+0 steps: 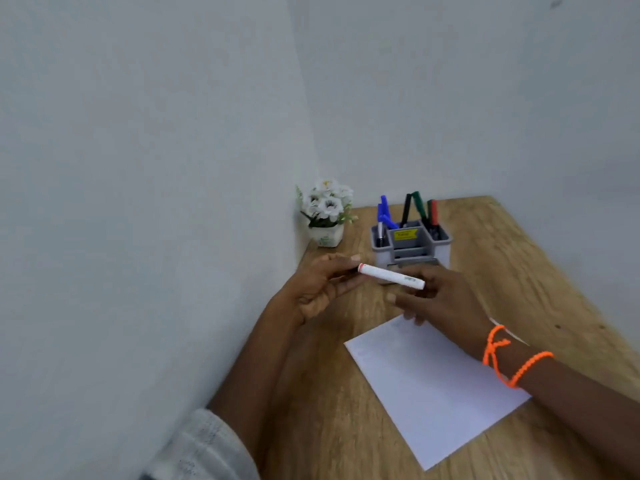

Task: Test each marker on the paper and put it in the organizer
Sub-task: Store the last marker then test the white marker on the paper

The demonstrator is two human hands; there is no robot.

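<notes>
The left hand (323, 289) has its fingers (341, 260) curled round one end of a white marker (391, 276), pinching it at the tip with the red band. The right hand (440, 299) holds the other end of the marker, its fingers bent around the barrel; the picture is blurred here, so the exact grip is hard to read. The marker lies nearly level between the two hands, raised above the table (519, 271), just in front of the organizer (412, 249).

Below the right hand a white sheet of paper (433, 389) lies flat on the table, turned at an angle, reaching toward the near right edge. Any marks on it are too faint to make out. An orange cord bracelet (509, 358) is wound round the right wrist.

The grey organizer stands near the far edge of the table. Blue markers (383, 213) stand in its left compartment, and black, green and red markers (420, 209) lean in its back and right compartments. A small pot of white flowers (327, 211) sits in the far left corner against the wall (138, 168). A pale sleeve (204, 448) covers the left upper arm.
</notes>
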